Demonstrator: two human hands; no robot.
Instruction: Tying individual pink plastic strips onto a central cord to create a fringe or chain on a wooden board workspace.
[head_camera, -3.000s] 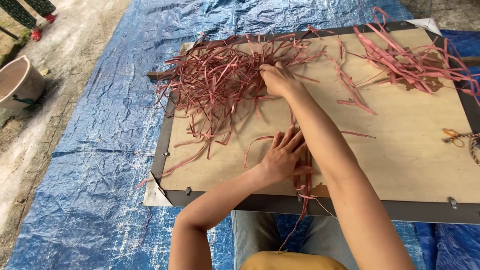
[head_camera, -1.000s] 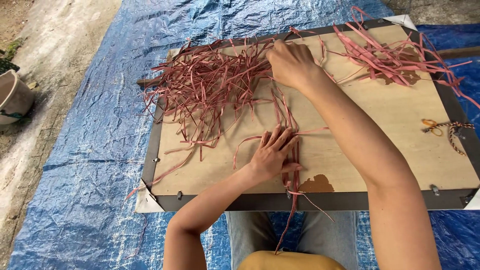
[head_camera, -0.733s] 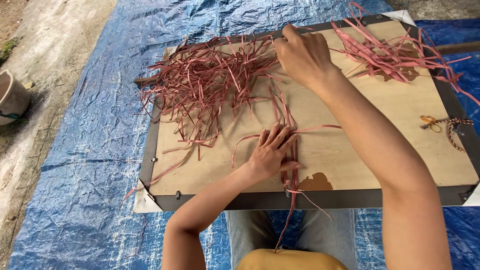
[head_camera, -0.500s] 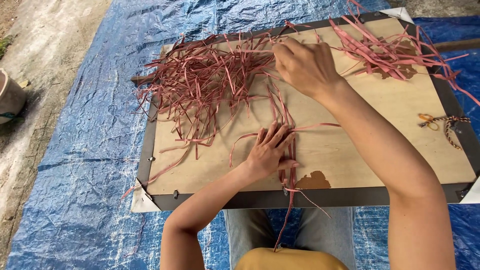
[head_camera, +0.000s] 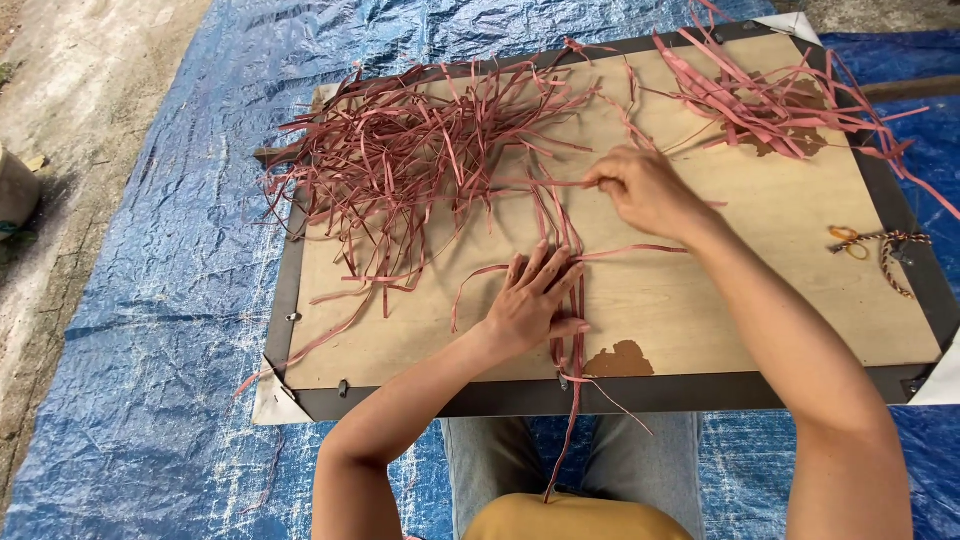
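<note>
Strips of reddish-pink material (head_camera: 420, 160) lie in a loose heap on the far left of a plywood board (head_camera: 760, 300), which rests on a blue tarp (head_camera: 150, 300). A second, smaller heap (head_camera: 770, 95) sits at the far right corner.

Doing this step well seems to depend on keeping the laid strips from shifting while 1 more is drawn across them. The left hand (head_camera: 530, 305) does the holding: it lies palm down, fingers spread and flat, pressing a narrow bundle of strips (head_camera: 572, 340) that runs toward the near edge and hangs over it. Firm, even pressure close to the crossing point would serve best, with the new strip pulled slowly and low to the board so it does not drag its neighbours out of the heap.

The right hand (head_camera: 645, 190) is further out, near the board's middle, fingers pinched together on a single strip (head_camera: 540, 183) that leads left into the big heap. Its forearm comes in from the near right at a slant, wrist fairly straight.

Scissors with orange handles (head_camera: 848, 240) and a braided cord (head_camera: 895, 260) lie by the right edge, well apart from both hands.
</note>
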